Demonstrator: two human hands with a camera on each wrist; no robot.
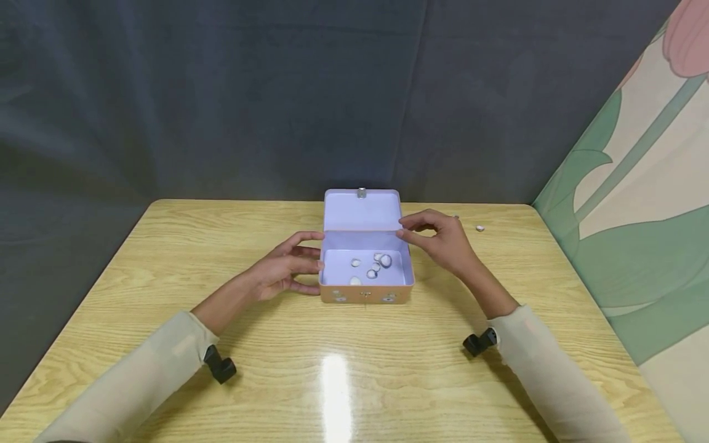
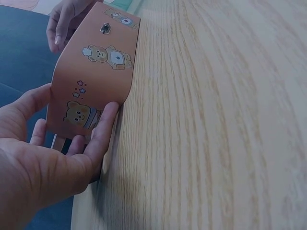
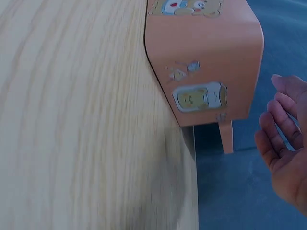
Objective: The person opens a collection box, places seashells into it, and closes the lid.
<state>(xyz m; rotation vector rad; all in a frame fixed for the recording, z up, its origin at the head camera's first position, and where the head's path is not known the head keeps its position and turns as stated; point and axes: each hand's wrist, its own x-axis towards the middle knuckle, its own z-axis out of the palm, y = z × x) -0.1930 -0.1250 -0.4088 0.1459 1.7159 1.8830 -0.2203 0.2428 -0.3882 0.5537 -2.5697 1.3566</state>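
Note:
A small orange tin box [image 1: 365, 295] with bear pictures stands on the table, its lid [image 1: 362, 209] raised at the back. Several small whitish shell-like pieces [image 1: 385, 261] lie on the lilac floor inside. At the box's left end, my left hand [image 1: 288, 264] has its fingers spread and their tips touching the side wall. Beside the back right corner is my right hand [image 1: 440, 240], thumb and index finger apart and loosely bent. The right wrist view shows that hand [image 3: 290, 134] with nothing in it and a gap to the box [image 3: 206, 62].
Another small whitish piece [image 1: 480, 228] lies on the wooden table [image 1: 266, 369] to the right, and a tiny one [image 1: 456, 216] shows behind my right hand. A dark curtain [image 1: 277, 98] hangs behind the table. A flower-patterned cloth [image 1: 653, 203] borders the right side.

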